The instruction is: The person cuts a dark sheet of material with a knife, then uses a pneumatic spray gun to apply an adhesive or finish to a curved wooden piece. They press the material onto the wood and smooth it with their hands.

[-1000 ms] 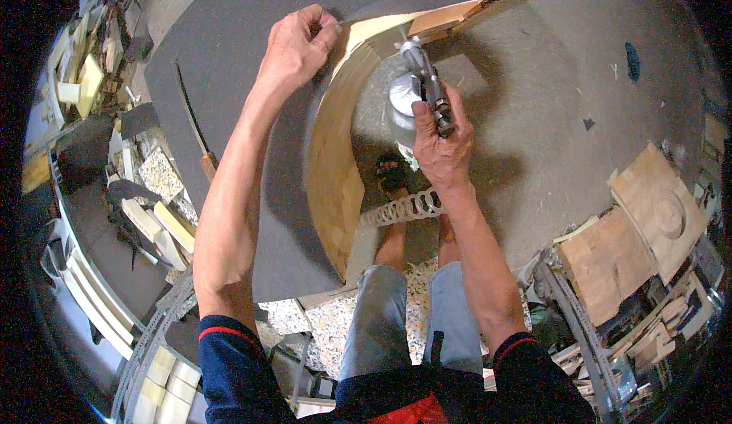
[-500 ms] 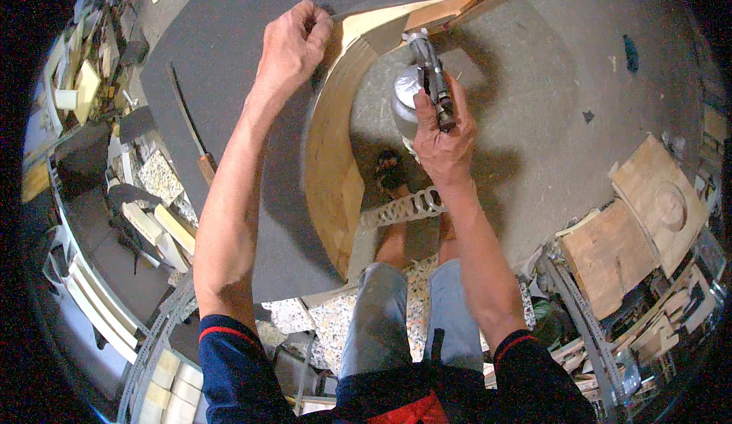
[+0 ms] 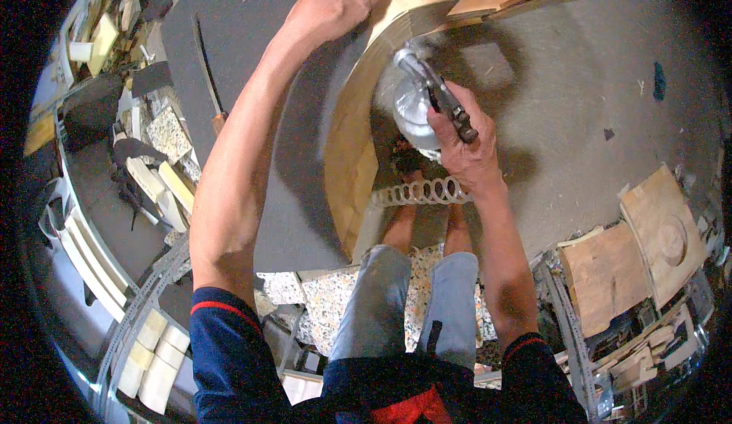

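Note:
My right hand (image 3: 474, 149) is wrapped round a spray gun (image 3: 418, 69) with a silvery round cup (image 3: 414, 117) under it. Pale haze hangs by the nozzle, which faces the curved wooden inner side (image 3: 352, 149) of a large piece. A dark grey sheet (image 3: 305, 149) covers that piece's upper face. At the far edge my left hand (image 3: 335, 4) is closed, its curled fingers gripping the sheet; the fingertips are partly hidden. A pale coiled air hose (image 3: 419, 191) runs below my right hand. Left of my left forearm, a long thin-bladed knife (image 3: 207, 65) lies on the sheet.
Foam blocks (image 3: 156, 187) and offcuts crowd the left side. Wooden boards (image 3: 610, 268) and scraps lie on a metal-framed rack (image 3: 568, 332) at lower right. Speckled foam (image 3: 332, 298) is around my legs. Small scraps dot the concrete floor (image 3: 564, 134).
My left hand sits higher in the picture, farther along the sheet's edge. The spray gun is a little lower and more tilted, and haze now shows at its nozzle. The whole view has shifted slightly.

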A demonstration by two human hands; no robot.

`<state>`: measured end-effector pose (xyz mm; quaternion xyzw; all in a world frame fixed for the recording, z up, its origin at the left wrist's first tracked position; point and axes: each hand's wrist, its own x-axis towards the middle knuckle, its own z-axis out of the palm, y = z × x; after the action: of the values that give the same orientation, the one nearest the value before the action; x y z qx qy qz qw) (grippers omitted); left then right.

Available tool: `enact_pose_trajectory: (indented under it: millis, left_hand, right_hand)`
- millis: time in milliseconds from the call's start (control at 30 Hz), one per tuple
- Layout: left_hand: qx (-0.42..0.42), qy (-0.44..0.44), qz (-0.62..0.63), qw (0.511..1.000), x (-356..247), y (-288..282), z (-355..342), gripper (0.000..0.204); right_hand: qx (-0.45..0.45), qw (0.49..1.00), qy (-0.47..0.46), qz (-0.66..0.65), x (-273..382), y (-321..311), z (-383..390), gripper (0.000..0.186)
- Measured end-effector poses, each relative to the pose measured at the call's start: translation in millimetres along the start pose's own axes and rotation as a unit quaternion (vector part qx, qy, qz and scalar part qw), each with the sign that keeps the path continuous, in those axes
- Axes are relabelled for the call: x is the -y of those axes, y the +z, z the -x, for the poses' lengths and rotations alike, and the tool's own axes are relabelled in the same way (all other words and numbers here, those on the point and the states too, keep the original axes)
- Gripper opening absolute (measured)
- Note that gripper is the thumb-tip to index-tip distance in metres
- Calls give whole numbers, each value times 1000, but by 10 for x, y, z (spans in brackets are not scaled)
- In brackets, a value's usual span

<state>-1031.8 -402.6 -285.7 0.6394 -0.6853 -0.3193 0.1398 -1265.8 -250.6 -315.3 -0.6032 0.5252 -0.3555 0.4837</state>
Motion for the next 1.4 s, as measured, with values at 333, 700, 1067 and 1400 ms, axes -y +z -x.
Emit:
enact_pose_trajectory:
  millis: [333, 700, 1067, 1400]
  left_hand:
    - [-31, 50, 15, 998, 46, 6, 194, 29]
    - [-227, 193, -138, 945, -45, 351, -2, 35]
    - [-87, 227, -242, 939, -658, 656, -547, 43]
    - [-31, 244, -224, 943, -668, 646, -571, 45]
  right_hand:
    - [37, 996, 59, -63, -32, -237, 302, 68]
    - [-47, 997, 47, 40, -258, -422, 544, 60]
    - [-101, 985, 134, -41, -357, -573, 631, 67]
    - [-126, 987, 89, -40, -394, -663, 505, 53]
